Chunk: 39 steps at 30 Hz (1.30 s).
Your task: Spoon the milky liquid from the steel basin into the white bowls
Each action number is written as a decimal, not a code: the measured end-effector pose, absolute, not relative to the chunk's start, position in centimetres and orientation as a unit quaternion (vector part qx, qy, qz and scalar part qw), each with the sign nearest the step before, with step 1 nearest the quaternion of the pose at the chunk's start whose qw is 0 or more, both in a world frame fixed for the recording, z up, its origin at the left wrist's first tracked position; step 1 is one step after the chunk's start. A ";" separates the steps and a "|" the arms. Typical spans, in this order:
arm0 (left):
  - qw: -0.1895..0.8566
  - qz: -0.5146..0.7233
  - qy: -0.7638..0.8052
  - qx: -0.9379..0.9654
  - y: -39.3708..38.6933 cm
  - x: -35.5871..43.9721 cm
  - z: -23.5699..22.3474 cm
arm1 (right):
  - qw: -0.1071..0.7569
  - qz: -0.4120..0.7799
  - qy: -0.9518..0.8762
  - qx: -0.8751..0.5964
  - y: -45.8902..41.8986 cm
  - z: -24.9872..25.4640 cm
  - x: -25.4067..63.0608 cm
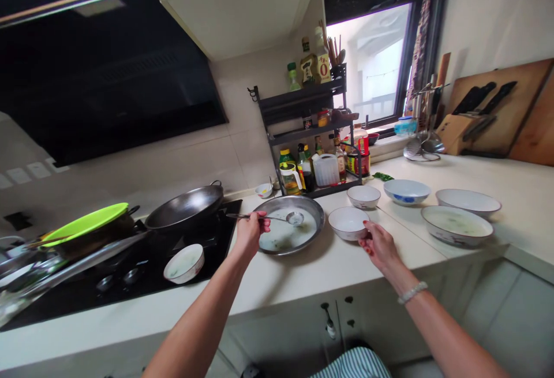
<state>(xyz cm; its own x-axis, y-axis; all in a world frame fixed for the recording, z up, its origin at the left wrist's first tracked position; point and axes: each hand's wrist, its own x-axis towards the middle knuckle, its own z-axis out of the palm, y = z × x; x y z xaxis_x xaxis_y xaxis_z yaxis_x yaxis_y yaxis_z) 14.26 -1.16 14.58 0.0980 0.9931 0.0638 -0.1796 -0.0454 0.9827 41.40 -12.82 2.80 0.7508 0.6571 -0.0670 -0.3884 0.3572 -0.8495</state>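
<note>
My left hand (251, 231) is closed around the handle of a ladle (295, 219). The ladle's bowl hangs over a wide metal basin (319, 225) of whitish soup with green bits. With thumb and fingers, my right hand (379, 244) grips the rim of a white bowl (346, 223) just right of the basin. No food shows inside that bowl. Behind it stands a smaller white bowl (363, 197). Farther right, a larger bowl (457, 227) holds similar whitish soup.
On the black stove (130, 257) are a wok (186, 208), a bowl of soup (184, 264) and a pot with a lime-green basket (86, 223). A condiment rack (311, 135) stands behind the basin. To the right are a blue-patterned bowl (407, 192) and a knife block (454, 133).
</note>
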 end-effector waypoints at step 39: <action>0.505 0.402 0.271 0.714 -5.4 23.6 13.8 | 0.789 0.366 -0.200 -0.451 -13.1 2.5 41.4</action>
<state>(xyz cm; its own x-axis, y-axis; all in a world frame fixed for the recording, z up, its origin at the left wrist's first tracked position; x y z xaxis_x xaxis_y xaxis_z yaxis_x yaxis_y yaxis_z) 23.61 -5.39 13.77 0.5293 0.7934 0.3004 -0.0194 -0.3427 0.9392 41.41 -13.11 2.46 0.6528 0.7574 -0.0143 -0.3964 0.3255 -0.8584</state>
